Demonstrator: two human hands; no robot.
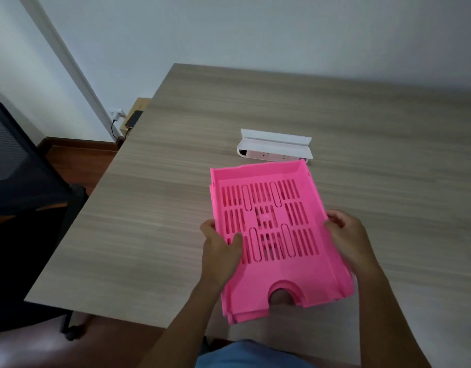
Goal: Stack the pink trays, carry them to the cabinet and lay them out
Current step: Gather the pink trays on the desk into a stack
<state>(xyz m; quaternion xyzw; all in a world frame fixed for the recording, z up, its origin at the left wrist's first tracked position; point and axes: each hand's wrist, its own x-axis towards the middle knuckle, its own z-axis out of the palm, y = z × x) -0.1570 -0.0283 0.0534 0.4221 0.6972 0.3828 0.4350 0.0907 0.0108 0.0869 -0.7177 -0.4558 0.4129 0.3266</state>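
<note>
A stack of pink trays (271,272), slotted on the bottom and nested one inside another, is held over the near part of the wooden table (176,155). My left hand (221,245) grips the stack's left side, thumb inside the top tray. My right hand (348,235) grips its right wall. The near end of the stack, with a half-round cut-out, juts past the table's front edge. No cabinet is in view.
A white open box (275,147) lies on the table just beyond the trays. A black mesh chair (22,166) stands at the left. A phone (134,119) rests on a small ledge by a wall socket at the table's far left corner.
</note>
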